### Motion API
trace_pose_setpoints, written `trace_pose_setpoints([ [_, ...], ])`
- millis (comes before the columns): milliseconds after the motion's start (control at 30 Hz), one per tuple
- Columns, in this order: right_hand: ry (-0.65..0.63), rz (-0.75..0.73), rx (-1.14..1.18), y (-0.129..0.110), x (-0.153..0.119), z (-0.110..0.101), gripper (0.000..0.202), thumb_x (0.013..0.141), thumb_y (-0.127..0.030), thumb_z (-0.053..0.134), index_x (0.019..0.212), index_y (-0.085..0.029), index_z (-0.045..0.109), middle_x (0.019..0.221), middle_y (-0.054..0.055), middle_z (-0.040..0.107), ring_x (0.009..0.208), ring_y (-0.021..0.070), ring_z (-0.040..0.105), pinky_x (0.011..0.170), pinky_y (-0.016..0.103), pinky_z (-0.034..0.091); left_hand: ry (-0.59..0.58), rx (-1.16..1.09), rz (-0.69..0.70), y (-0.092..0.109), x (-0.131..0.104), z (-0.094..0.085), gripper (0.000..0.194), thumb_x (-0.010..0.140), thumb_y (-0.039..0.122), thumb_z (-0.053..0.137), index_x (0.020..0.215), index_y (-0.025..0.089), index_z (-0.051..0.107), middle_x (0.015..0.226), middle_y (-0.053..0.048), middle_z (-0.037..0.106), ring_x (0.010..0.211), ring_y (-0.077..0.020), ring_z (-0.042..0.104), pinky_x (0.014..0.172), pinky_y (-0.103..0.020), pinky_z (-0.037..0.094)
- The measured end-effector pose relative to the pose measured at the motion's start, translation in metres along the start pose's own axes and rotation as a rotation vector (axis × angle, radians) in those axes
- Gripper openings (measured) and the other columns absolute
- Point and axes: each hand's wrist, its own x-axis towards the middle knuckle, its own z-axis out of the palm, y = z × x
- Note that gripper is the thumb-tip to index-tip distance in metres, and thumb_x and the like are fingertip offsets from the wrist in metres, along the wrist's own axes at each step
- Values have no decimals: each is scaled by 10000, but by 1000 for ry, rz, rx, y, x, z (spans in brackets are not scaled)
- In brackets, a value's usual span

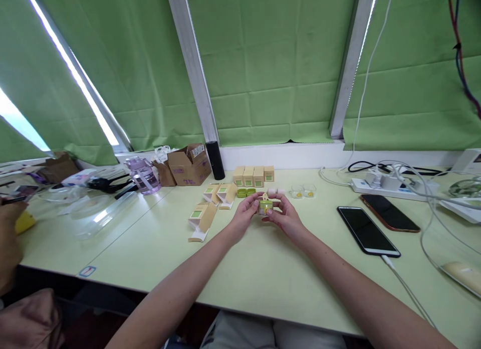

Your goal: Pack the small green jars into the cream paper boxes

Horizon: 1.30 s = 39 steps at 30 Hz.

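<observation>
Both hands meet over the table around a small clear container with a green top and a pale loop. My left hand grips its left side, and my right hand holds the right side with thumb and fingers. Just behind the hands lie green ring-like pieces and small white pieces. Two clear cups with yellow marks are to their right. Opened beige boxes lie on the left, and several closed beige boxes stand in a row behind.
Two phones and a power strip with cables are on the right. A cardboard box, black cylinder and purple bottle stand back left. Another person's arm shows at far left.
</observation>
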Motion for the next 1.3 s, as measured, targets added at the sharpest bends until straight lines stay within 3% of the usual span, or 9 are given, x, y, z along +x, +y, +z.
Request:
trace_pose_setpoints([
  [133, 50, -75, -103, 1, 2, 1, 603, 698, -523, 887, 1148, -273, 572, 1086, 27, 654, 823, 188, 726, 855, 457, 646, 69, 135, 55, 1, 1, 0, 528, 872, 586, 758, 1228, 203, 680, 1064, -69, 701, 929, -176, 654, 859, -311, 533],
  [367, 89, -133, -180, 1, 4, -1, 625, 729, -604, 851, 1178, -264, 580, 1078, 57, 706, 862, 201, 705, 836, 439, 649, 19, 228, 83, 3, -2, 4, 557, 849, 523, 801, 1261, 202, 609, 1110, -100, 684, 1072, -222, 656, 902, -349, 560],
  [800, 118, -203, -247, -2, 8, -3, 515, 707, -547, 878, 1060, -244, 657, 1030, 52, 732, 749, 176, 671, 718, 390, 614, 56, 357, 154, 9, -4, 8, 440, 849, 431, 805, 1207, 204, 685, 1051, -92, 675, 1032, -223, 635, 893, -357, 550],
  [1033, 52, -98, 45, -2, 6, -4, 526, 750, -547, 861, 1134, -259, 646, 851, 18, 737, 796, 214, 724, 788, 394, 610, 111, 418, 202, 11, -6, 9, 441, 893, 502, 751, 1217, 208, 692, 1070, -90, 707, 1014, -221, 663, 909, -360, 534],
  [1300, 47, 66, 296, 5, 12, -17, 263, 856, -417, 708, 1056, -264, 629, 939, 92, 795, 770, 266, 755, 694, 419, 599, 99, 330, 228, 8, -5, 7, 405, 940, 519, 692, 1165, 185, 643, 917, -70, 724, 951, -219, 714, 885, -363, 532],
])
